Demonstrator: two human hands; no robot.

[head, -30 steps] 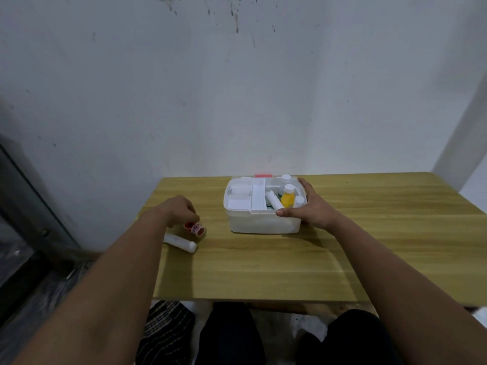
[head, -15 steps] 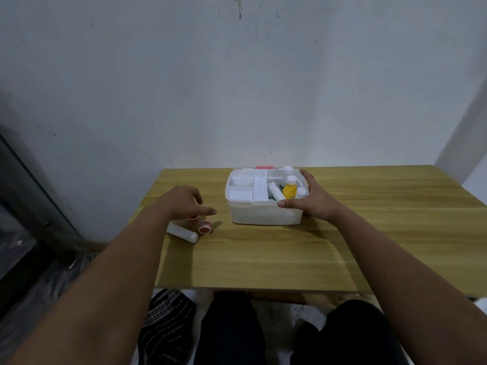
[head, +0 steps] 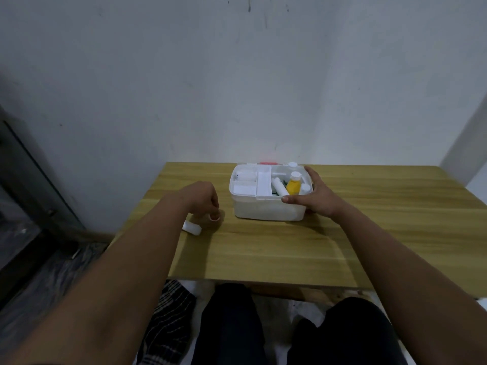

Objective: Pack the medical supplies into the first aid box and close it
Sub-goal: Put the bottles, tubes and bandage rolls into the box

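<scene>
Starting at the far left, a dark glass panel point(head: 18, 196) leans along the grey wall point(head: 184, 75), with dark flooring below it. The wooden bench point(head: 263, 246) stretches rightward from there. The left hand point(head: 201, 198) hovers low over the bench's left part, its fingers curled downward and pinched on a small red-and-white roll point(head: 214, 218), which peeks out under the fingertips and sits at or just above the bench surface; I cannot tell whether it touches the wood. Just beside that hand, toward the near-left, a white tube-shaped bottle point(head: 192, 228) lies on its side on the bench, partly hidden by the forearm.

Further right, near the bench's back edge, stands the open white first aid box point(head: 263, 212). Its left part holds a white inner tray point(head: 247, 185) with a white roll in the rear section. Its right part holds a white tube point(head: 279, 187) lying tilted, a yellow bottle with a white cap point(head: 293, 184) standing upright, and further white caps beside and behind it. A small red piece point(head: 268, 163) shows behind the box's rear rim.

The right hand point(head: 316, 198) is spread wide and rests against the box's right end, thumb lying along the near rim and fingers reaching along the far right corner.

Below the bench edge, dark trousers point(head: 237, 325) and a striped cloth point(head: 168, 320) are visible.
</scene>
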